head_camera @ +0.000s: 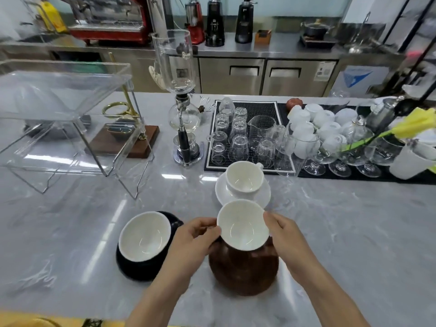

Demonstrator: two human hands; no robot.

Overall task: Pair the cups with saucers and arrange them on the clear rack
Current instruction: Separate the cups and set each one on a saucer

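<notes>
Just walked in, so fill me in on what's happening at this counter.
A person is pairing cups with saucers. Both hands, left hand and right hand, hold a brown cup over a brown saucer. A white cup already sits on its white saucer, and a dark cup on a dark saucer. The clear rack holds none of them yet.
</notes>
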